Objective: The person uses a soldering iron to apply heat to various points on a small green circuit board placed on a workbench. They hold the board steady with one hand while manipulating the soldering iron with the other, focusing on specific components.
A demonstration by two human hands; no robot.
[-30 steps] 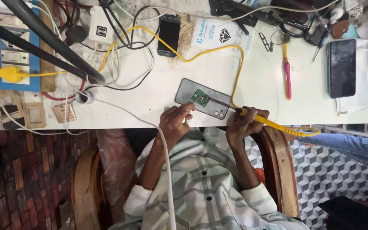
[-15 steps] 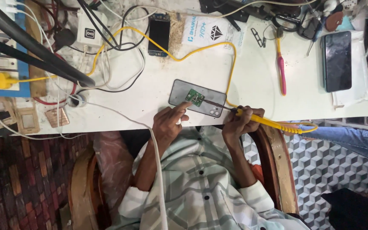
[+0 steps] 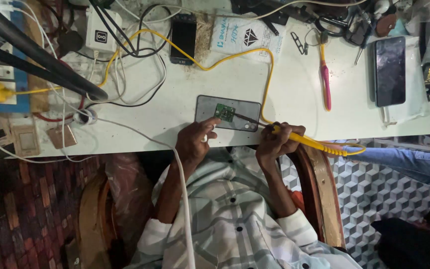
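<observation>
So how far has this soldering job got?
Set up: the small green board lies on a grey plate on the table, and the yellow iron is wired in. In hand: the right hand holds the iron with its tip by the board; the left hand touches the plate's edge. Left: I can't tell how many joints remain; the board is too small to read.

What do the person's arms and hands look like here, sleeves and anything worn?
Both hands, left hand and right hand, are bare: no gloves, and no rings or watch that I can make out. The forearms are uncovered. A pale green and white checked shirt with dark buttons has its sleeves rolled up toward the elbows.
</observation>
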